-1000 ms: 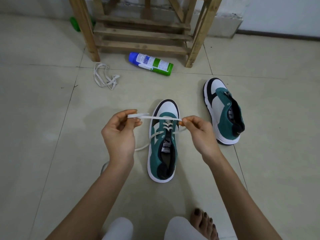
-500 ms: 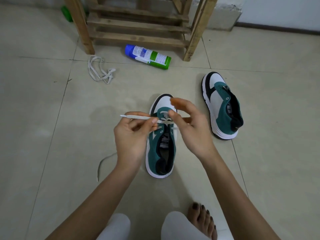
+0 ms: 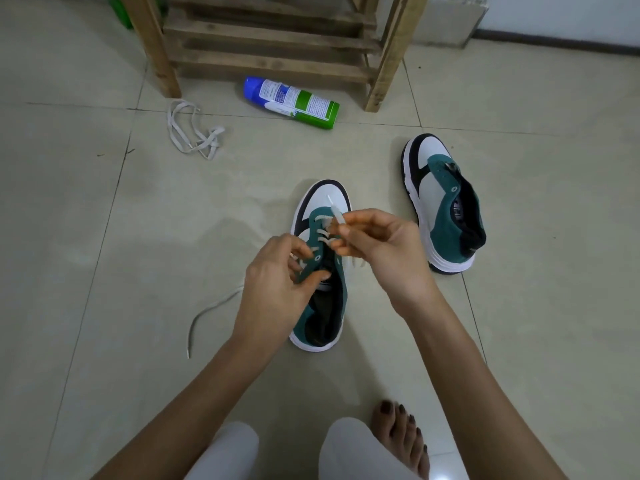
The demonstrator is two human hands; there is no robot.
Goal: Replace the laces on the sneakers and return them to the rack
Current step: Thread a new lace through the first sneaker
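Observation:
A green, white and black sneaker (image 3: 320, 317) stands on the floor in front of me, its lower eyelets threaded with a white lace (image 3: 322, 232). My right hand (image 3: 384, 251) pinches one lace end above the eyelets, the tip pointing toward the toe. My left hand (image 3: 277, 282) grips the sneaker's left eyelet flap between thumb and fingers. The lace's other end (image 3: 207, 313) trails loose on the floor to the left. A second, unlaced sneaker (image 3: 446, 202) lies to the right. The wooden rack (image 3: 273, 39) stands at the back.
A loose white lace (image 3: 194, 133) is bunched on the tiles near the rack's left leg. A blue, white and green spray can (image 3: 291, 102) lies on its side before the rack. My knees and a bare foot (image 3: 401, 434) are at the bottom.
My hands came together over the sneaker. The lace end went from my left hand to my right, and my left hand dropped onto the eyelet flap. The view shifted slightly.

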